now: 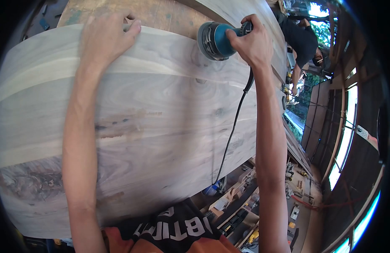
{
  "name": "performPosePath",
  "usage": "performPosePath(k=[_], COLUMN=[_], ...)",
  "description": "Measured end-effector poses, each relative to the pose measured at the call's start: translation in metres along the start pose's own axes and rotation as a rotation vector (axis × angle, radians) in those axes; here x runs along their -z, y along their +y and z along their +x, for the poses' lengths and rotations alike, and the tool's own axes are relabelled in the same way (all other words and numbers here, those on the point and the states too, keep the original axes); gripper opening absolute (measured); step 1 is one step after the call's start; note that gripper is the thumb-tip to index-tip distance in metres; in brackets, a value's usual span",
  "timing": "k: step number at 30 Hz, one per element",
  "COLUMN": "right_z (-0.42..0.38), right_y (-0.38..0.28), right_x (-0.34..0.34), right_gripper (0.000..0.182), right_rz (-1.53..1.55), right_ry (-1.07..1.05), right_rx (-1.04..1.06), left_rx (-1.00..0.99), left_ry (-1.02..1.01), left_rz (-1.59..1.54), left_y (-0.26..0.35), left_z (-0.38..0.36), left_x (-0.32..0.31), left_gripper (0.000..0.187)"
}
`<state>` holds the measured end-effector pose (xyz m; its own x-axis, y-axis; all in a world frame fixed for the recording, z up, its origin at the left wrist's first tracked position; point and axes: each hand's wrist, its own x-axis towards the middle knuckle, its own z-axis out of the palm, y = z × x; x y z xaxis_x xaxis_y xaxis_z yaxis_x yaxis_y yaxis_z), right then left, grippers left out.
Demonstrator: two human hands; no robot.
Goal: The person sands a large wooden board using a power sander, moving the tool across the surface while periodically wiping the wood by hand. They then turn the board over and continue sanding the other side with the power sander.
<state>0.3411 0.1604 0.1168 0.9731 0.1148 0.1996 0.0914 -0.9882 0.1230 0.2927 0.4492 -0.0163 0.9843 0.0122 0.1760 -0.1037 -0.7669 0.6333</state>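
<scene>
A wide wooden slab (pixel 161 114) with streaky grain and dark knots fills the middle of the head view. My left hand (pixel 108 38) rests at its far edge, fingers curled over, and whether it grips anything there is hidden. At the upper right, my right hand (pixel 252 42) is closed around a teal electric sander (pixel 222 40). The sander is tilted, its round pad facing left near the slab's far edge. From it a black cord (pixel 233 133) runs down across the slab and over the near edge.
Beyond the slab lies a worn wooden surface (pixel 169 17), with another pale board (pixel 245 12) beside it. Another person (pixel 302 42) in dark clothes is at the upper right. Shelves with tools (pixel 241 202) stand at the lower right, near a blue object (pixel 212 189).
</scene>
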Motion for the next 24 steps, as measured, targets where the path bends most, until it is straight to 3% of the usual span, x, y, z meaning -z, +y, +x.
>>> performPosePath(k=[10,14,19,24], right_z=[-0.003,-0.005,-0.006,-0.013], right_y=[0.004,0.024,0.067,0.066], right_x=[-0.004,-0.005,-0.011,-0.003], right_gripper=[0.052,0.049,0.052,0.051], right_rz=[-0.04,-0.004,-0.027,-0.062], right_ry=[0.095,-0.021,-0.066,-0.081], right_rx=[0.095,-0.064,-0.147,-0.144], left_rx=[-0.012,-0.049,-0.013,-0.01], left_ry=[0.06,0.055,-0.004,0.006], left_rz=[-0.067,-0.038,-0.021,-0.011], left_y=[-0.008,-0.009,-0.005,-0.004], left_z=[0.003,-0.001,-0.001,-0.001], left_x=[-0.008,-0.007,-0.002,-0.002], left_gripper=[0.032,0.032,0.033,0.033])
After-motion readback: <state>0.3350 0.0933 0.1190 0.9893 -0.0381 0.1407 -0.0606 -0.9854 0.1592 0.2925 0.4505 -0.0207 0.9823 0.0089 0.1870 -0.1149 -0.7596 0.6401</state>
